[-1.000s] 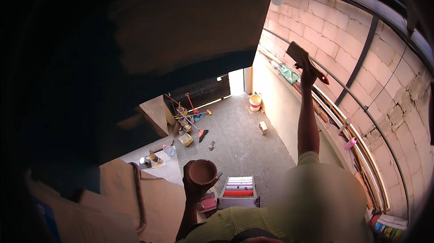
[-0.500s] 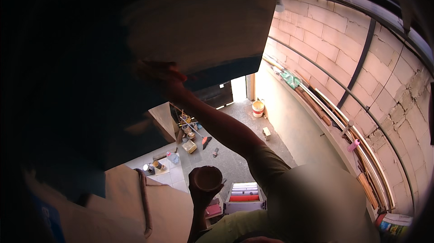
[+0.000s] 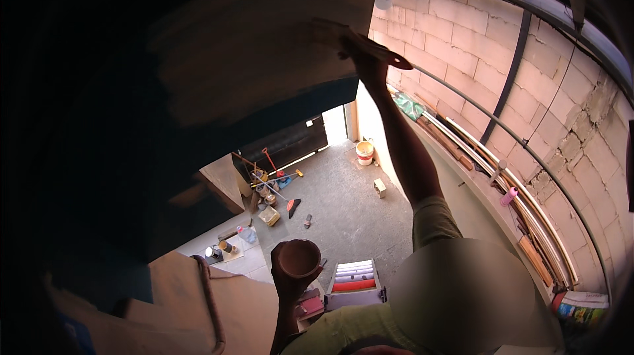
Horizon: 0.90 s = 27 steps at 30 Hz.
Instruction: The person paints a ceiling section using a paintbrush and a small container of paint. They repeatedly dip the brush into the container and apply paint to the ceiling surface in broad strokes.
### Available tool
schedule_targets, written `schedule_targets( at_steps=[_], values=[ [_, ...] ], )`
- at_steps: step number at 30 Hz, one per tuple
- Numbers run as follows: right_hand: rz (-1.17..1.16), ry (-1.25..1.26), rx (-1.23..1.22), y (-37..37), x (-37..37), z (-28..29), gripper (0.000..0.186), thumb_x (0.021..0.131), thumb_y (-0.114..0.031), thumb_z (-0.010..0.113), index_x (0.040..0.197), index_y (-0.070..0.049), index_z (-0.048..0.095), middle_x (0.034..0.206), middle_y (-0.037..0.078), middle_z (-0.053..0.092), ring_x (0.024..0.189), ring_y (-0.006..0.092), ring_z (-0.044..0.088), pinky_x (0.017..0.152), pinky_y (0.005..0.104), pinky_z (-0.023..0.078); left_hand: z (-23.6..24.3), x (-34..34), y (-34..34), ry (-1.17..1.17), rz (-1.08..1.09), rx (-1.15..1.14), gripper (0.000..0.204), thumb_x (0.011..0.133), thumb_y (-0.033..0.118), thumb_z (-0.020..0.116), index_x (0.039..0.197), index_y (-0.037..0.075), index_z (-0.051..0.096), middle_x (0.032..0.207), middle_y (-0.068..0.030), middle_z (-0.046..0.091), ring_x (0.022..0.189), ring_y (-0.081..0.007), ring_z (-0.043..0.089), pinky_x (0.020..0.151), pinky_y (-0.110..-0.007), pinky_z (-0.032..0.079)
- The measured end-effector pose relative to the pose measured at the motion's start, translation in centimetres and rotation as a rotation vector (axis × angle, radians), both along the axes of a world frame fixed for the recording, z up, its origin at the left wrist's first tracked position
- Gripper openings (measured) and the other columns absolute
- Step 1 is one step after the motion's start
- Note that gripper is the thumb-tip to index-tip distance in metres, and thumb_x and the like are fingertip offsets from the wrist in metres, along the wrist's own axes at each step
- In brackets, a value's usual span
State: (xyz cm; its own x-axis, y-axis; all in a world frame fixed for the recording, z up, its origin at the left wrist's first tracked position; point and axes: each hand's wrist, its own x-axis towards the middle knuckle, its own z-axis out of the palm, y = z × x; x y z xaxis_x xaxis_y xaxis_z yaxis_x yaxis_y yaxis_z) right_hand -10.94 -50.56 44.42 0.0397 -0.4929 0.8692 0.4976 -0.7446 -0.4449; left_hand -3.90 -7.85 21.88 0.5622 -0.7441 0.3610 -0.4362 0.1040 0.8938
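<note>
High up, my right hand (image 3: 370, 68) is closed round the handle of a wide flat paintbrush (image 3: 394, 58). The bristle end lies against or very near a dark surface (image 3: 218, 58), where a broad lighter streaked patch ends in a dark blue band along its lower edge. Shadow hides whether the bristles touch. Lower down, close to my body, my left hand (image 3: 286, 287) grips a round brown cup (image 3: 301, 257) from its side. The cup's mouth faces up; its inside looks brown, and I cannot make out how full it is.
Below me are a stepladder (image 3: 354, 277), a bucket (image 3: 364, 151), a broom (image 3: 294, 207) and a small block (image 3: 379, 188). Jars (image 3: 227, 247) and a clear bottle (image 3: 247, 235) stand at left. Pipes and boards (image 3: 475, 150) line a ledge along the block wall (image 3: 462, 21).
My right hand has swung right and up with the paintbrush, toward the dark surface's right edge. My left hand still holds the cup, and the view has shifted slightly.
</note>
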Motion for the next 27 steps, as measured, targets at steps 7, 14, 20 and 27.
schedule_targets(
  at_steps=[7, 14, 20, 27],
  values=[
    [-0.473, 0.016, 0.170, -15.2, -17.6, -7.1, 0.037, 0.086, -0.023, 0.070, 0.112, 0.004, 0.065, 0.084, 0.010, 0.071, 0.068, 0.0138, 0.067, 0.069, 0.0282, 0.053, -0.4, 0.2, -1.2, -0.073, -0.039, 0.005, 0.089, 0.051, 0.022, 0.094, 0.123, 0.004, 0.044, 0.116, -0.0137, 0.056, 0.105, -0.0268, 0.059, 0.089, -0.038, 0.050],
    [-0.343, -0.025, 0.338, -9.2, -15.2, -15.2, 0.032, 0.087, -0.015, 0.069, 0.112, 0.006, 0.065, 0.087, 0.010, 0.071, 0.068, 0.0138, 0.067, 0.069, 0.0271, 0.053, -0.2, 0.5, -0.5, -0.130, 0.022, 0.013, 0.091, 0.050, 0.019, 0.094, 0.124, 0.004, 0.044, 0.116, -0.0135, 0.056, 0.106, -0.0264, 0.058, 0.090, -0.038, 0.049],
    [-0.184, 0.054, 0.300, 5.5, -3.5, -15.4, 0.028, 0.090, -0.014, 0.066, 0.111, 0.005, 0.066, 0.083, 0.011, 0.069, 0.066, 0.0135, 0.063, 0.060, 0.0270, 0.052, -0.8, 0.3, 0.5, -0.094, 0.018, -0.011, 0.093, 0.050, 0.015, 0.094, 0.126, 0.004, 0.041, 0.115, -0.0131, 0.056, 0.107, -0.0259, 0.058, 0.092, -0.038, 0.049],
    [0.227, 0.134, 0.169, 18.7, 11.9, -13.3, 0.025, 0.084, -0.005, 0.071, 0.109, 0.000, 0.068, 0.090, 0.011, 0.072, 0.077, 0.0113, 0.067, 0.063, 0.0261, 0.054, -2.7, 0.8, 2.4, -0.023, 0.089, 0.019, 0.091, 0.051, 0.013, 0.093, 0.125, 0.004, 0.040, 0.116, -0.0136, 0.058, 0.106, -0.0254, 0.059, 0.091, -0.039, 0.050]
  ],
)
